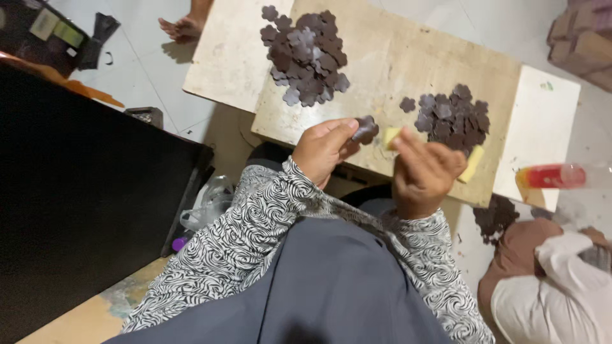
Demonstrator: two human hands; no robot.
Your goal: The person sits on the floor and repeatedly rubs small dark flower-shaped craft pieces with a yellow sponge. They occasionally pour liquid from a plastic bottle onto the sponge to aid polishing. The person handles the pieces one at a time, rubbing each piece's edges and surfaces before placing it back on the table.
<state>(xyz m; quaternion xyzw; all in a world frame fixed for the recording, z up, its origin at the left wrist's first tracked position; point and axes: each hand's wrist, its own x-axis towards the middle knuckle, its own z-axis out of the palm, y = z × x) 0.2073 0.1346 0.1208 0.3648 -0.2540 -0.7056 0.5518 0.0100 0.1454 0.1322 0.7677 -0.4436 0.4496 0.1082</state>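
The left hand (324, 150) pinches a dark purple, flower-shaped cutout (366, 130) between thumb and fingertips, held just above the near edge of the pale wooden board (382, 64). Its petals look rounded and flat. The right hand (424, 172) is closed around a yellow block (390, 137), whose end touches the cutout. Two heaps of matching flower cutouts (307, 54) (454, 118) lie on the board.

Wooden board (382, 70), two piles of dark flower cutouts (307, 54)
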